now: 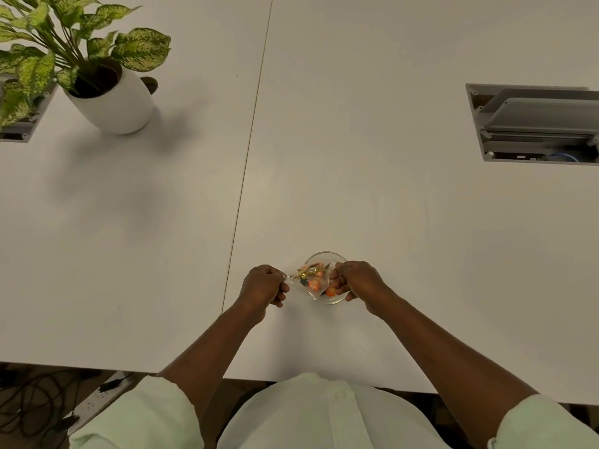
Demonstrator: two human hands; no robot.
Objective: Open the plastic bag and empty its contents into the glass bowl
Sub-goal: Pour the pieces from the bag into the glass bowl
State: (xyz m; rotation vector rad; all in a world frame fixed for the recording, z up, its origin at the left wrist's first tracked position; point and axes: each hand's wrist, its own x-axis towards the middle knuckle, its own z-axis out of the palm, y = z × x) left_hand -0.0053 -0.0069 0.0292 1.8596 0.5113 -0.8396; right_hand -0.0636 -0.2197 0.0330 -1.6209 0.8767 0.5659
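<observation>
At the far left of the white bench [356, 157] stands a potted plant [110, 92] in a white pot, its speckled green leaves spreading toward the corner. Beside it, at the edge of the view, part of a recessed cable hatch [16, 128] shows. A thin seam [249, 140] runs down the bench from the top to the near edge.

Just right of that seam, near the person's body, the left hand [264, 286] is curled closed, its fingers pinching the left corner of the plastic bag [311, 280]. The bag is clear and stretched between both hands, hanging over the glass bowl [325, 257], with its left end reaching out past the bowl's left rim. Inside it are small wrapped sweets [312, 283], some orange, some gold, one dark. An orange piece [330, 291] lies low by the bowl's near right side; whether it is in the bag or already in the bowl I cannot tell.

The right hand [355, 280] is also closed, gripping the right edge of the bag just above the bowl's right rim, and it hides that part of the rim. Both forearms are bare, the pale green sleeves [146, 413] rolled up.

Far to the right, well apart from the hands, an open cable hatch [531, 124] with a grey lid is sunk into the bench.
</observation>
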